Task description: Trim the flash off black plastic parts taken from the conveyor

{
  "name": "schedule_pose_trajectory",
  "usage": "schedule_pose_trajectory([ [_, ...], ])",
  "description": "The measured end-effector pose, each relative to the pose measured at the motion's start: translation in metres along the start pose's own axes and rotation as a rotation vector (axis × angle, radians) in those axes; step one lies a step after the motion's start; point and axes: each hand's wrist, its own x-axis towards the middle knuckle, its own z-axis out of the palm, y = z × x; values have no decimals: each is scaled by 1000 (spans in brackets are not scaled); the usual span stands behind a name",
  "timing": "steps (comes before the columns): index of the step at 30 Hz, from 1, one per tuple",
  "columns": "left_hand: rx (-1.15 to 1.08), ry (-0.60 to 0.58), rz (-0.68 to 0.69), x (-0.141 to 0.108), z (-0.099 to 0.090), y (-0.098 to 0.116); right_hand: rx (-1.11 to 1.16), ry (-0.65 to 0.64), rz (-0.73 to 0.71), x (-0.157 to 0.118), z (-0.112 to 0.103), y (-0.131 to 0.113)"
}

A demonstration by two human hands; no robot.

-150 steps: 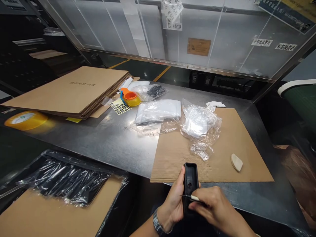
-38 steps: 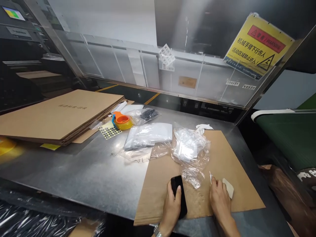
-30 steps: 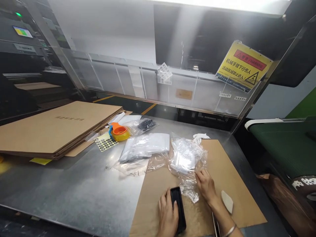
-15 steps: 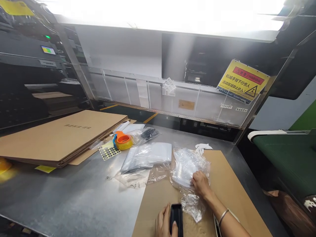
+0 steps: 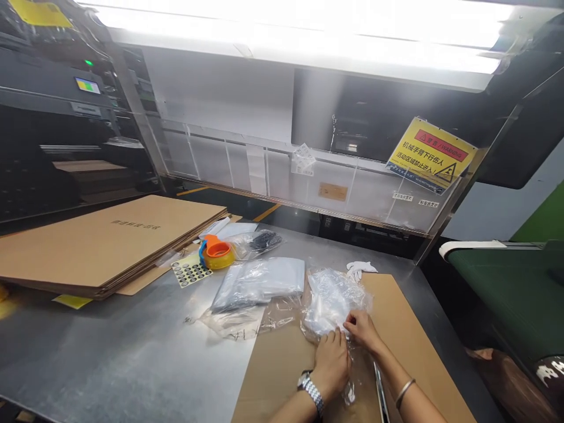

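A clear plastic bag [image 5: 328, 296] with pale, whitish contents lies crumpled on a flat brown cardboard sheet [image 5: 277, 376]. My right hand [image 5: 362, 330] pinches the bag at its lower right side, thumb and fingertips together. Beside it my left hand [image 5: 333, 359], with a watch on the wrist, is closed over the near end of the bag; its fingertips are partly hidden. Loose film trails below the left hand. A slim, shiny-edged object [image 5: 379, 392] lies by my right forearm, and I cannot make out its kind.
Left of the bag lies another plastic-wrapped pack [image 5: 264, 276]. Behind it are an orange tape dispenser [image 5: 217, 254], a sticker sheet [image 5: 190, 271] and a stack of cardboard [image 5: 114, 241]. White gloves [image 5: 361, 269] lie at the back. A green conveyor belt [image 5: 511, 294] stands right.
My left hand has let go of the black oblong object, now out of sight, and moved up onto the bag. My right hand stays at the bag, slightly lower.
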Motion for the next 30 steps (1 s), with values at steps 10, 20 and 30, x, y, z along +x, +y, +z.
schedule_pose_trajectory([
  [10,-141,51,-82,14,7,-8,498,14,-1,-12,-31,-2],
  [20,-736,268,-202,-3,2,7,711,92,-87,-70,-19,-50],
  [30,-627,560,-287,-51,-3,-10,555,270,-143,-106,-3,-75],
])
